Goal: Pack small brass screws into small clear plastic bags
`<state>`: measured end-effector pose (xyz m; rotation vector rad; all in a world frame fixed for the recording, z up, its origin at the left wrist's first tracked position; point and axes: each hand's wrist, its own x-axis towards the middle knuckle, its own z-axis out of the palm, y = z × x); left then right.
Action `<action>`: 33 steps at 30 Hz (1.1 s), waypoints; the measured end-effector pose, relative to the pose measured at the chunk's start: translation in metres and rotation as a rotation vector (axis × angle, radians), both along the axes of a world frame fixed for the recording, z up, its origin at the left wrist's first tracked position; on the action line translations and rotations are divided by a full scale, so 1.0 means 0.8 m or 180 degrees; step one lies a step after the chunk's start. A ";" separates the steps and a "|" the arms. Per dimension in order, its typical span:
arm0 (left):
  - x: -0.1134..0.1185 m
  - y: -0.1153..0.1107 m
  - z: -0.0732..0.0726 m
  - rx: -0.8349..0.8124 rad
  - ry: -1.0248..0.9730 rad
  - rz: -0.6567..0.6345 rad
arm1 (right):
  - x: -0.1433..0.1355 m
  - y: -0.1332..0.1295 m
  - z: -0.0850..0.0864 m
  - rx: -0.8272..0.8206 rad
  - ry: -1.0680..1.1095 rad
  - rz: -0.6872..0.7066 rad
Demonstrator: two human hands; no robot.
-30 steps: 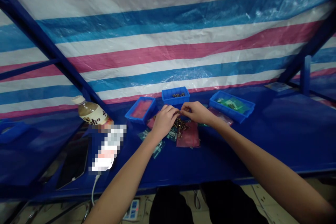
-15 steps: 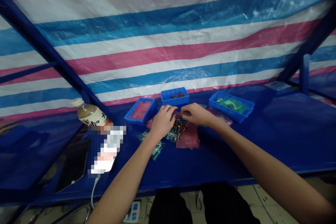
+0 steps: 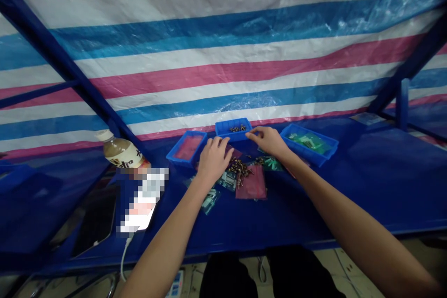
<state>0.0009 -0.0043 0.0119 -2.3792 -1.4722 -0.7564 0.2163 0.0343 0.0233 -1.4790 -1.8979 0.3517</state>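
Observation:
My left hand (image 3: 213,158) is open, fingers apart and bent down, over the left side of a pile of small brass-coloured metal fittings (image 3: 240,170). A reddish bag (image 3: 234,151) lies by its thumb. My right hand (image 3: 270,141) is up at the right front corner of the middle blue bin (image 3: 232,136), thumb and forefinger close together; anything between them is too small to make out. Under the fittings lies a flat pink bag (image 3: 252,186). Clear bags with pale metal parts (image 3: 228,180) lie beside it, and a green bag (image 3: 272,163) sits below my right hand.
The middle bin holds more fittings (image 3: 238,128). A left blue bin (image 3: 179,159) contains pink bags, and a right blue bin (image 3: 319,160) contains green bags. Further left are a drink bottle (image 3: 122,152), a phone (image 3: 143,207) on a cable and a dark tablet (image 3: 96,219).
My right hand has moved from the reddish bag up and right to the middle bin's corner. My left hand has loosened its fingers and shifted slightly left. The green bag below is now uncovered.

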 end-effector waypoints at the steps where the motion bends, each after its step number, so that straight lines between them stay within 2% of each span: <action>1: -0.001 0.000 0.000 0.0034 0.0020 -0.0005 | 0.006 0.003 -0.002 -0.0040 -0.0054 -0.0063; 6: -0.002 0.001 -0.003 0.0047 0.0114 0.0031 | 0.027 0.003 -0.006 0.0062 -0.0332 -0.0090; 12: -0.002 0.003 -0.008 -0.0008 0.0162 -0.0008 | 0.010 -0.004 -0.013 -0.0310 -0.0827 0.0971; 18: -0.001 0.001 -0.008 -0.0047 0.0188 -0.0067 | 0.000 -0.006 -0.022 -0.0266 -0.1130 0.1092; 20: 0.000 0.000 -0.006 -0.0066 0.0174 -0.0103 | 0.000 -0.007 -0.020 -0.0304 -0.0861 0.1067; 24: 0.002 -0.003 0.000 -0.0034 0.0306 -0.0340 | -0.006 -0.012 -0.014 -0.0413 0.0135 0.0993; 29: 0.006 -0.007 0.003 0.0001 0.0355 -0.0573 | -0.027 -0.026 -0.010 -0.0944 0.1313 0.1302; 33: 0.008 -0.007 0.003 0.0038 0.0316 -0.0537 | -0.039 -0.036 -0.009 -0.1260 0.1789 0.1208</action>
